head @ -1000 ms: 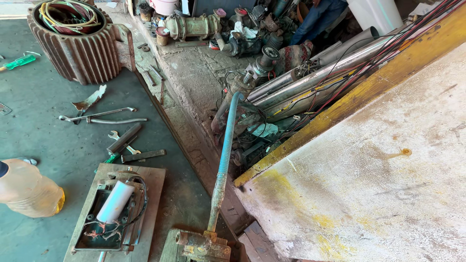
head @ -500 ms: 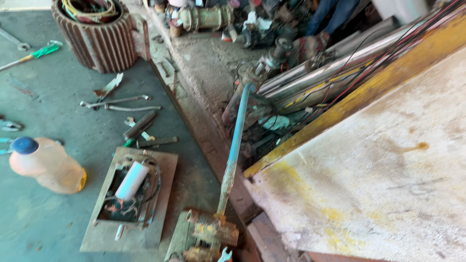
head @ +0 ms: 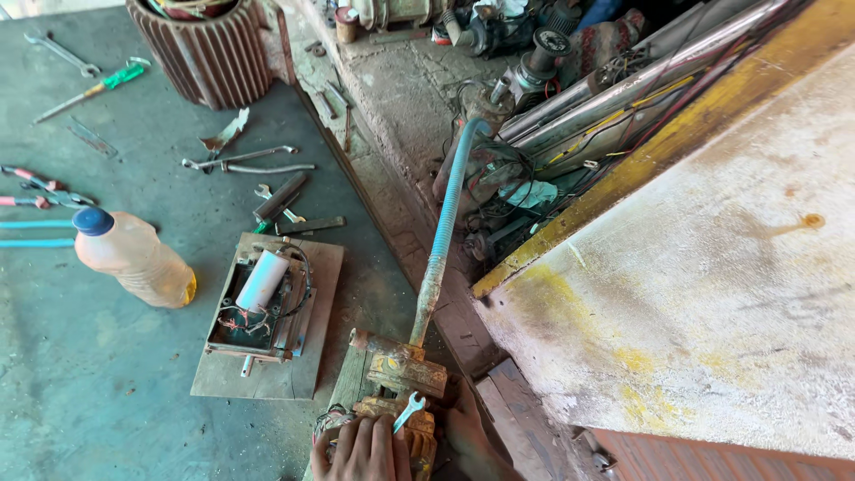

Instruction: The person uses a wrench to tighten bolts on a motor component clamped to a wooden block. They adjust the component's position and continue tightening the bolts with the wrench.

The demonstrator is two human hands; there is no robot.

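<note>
Hands (head: pixel 405 445) newly in view on pump (head: pixel 401 374); bottle (head: pixel 134 258) holds, seemingly, yellowish liquid.

We look down on a worn green worktop (head: pixel 116 374) on the left. A cracked concrete ledge (head: pixel 401 98) runs along its right edge toward the far side. On the right lies a stained pale slab (head: pixel 712 294), yellow-edged, in daylight.
</note>
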